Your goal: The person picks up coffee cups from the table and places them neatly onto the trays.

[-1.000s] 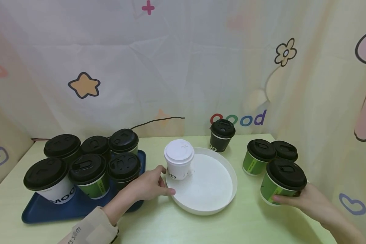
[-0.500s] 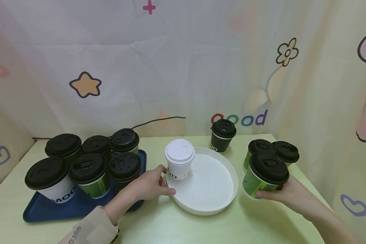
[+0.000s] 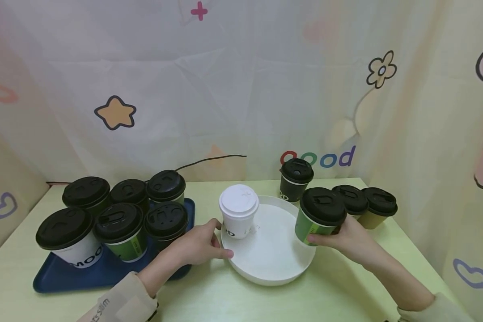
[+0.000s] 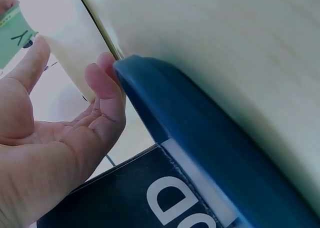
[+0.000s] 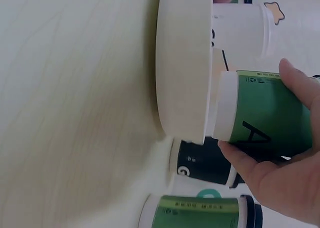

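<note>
My right hand (image 3: 352,239) grips a green paper coffee cup (image 5: 275,115) with a black lid. It holds the cup upright over the right rim of a round white tray (image 3: 271,250). A smaller white lidded cup (image 3: 238,212) stands inside the tray, at its left side. At the left rim my left hand (image 3: 203,243) holds the tray's edge, thumb on one side and curled fingers (image 4: 105,82) beside the wall. Close by the left forearm is the blue tray (image 3: 74,279), crowded with several black-lidded cups, including a white one (image 3: 78,250).
A small black cup (image 3: 294,185) stands behind the round tray. Two more lidded cups, one green (image 5: 200,210) and one tan (image 3: 376,212), stand at the right of the table. A patterned curtain (image 3: 209,89) hangs behind the table.
My right hand has carried the green cup leftward and away from the cups at the right, to the round tray's right rim. The left hand has stayed at the tray.
</note>
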Motion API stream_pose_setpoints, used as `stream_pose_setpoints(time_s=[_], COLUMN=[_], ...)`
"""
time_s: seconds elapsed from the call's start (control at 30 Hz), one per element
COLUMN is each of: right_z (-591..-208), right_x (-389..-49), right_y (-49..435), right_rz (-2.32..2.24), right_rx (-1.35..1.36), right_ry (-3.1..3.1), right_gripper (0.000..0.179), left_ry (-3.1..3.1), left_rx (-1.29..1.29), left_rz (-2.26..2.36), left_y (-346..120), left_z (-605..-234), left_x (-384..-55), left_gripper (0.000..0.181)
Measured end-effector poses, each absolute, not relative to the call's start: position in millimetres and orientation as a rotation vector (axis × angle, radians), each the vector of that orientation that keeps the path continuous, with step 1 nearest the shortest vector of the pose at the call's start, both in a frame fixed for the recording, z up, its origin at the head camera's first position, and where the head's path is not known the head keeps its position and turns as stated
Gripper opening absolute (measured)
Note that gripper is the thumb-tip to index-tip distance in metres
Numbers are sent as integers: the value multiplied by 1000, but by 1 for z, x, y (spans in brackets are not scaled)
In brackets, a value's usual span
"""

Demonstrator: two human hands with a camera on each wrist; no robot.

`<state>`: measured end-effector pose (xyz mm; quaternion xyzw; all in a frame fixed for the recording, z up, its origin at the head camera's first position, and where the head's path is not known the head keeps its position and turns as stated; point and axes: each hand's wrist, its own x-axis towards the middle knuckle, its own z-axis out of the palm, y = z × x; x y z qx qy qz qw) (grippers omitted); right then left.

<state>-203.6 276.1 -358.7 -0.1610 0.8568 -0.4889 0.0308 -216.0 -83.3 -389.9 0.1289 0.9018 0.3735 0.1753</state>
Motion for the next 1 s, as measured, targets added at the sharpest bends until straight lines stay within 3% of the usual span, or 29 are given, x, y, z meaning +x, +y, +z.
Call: stream_pose_setpoints(time_s=[0.5,1.0], right_z=[-371,-383], right_x=[-239,-268], right_y=[230,206], right_rz=[-1441,-1484], right_rx=[-329,-396], right_ry=[2591,2568], right_gripper=[70,75], left_ry=[2546,2550], left_rx=[371,372], left_rz=[1075,1076], left_y=[-83,-82], left_z=[-390,-390], left_x=[-217,-216], left_gripper=[70,67])
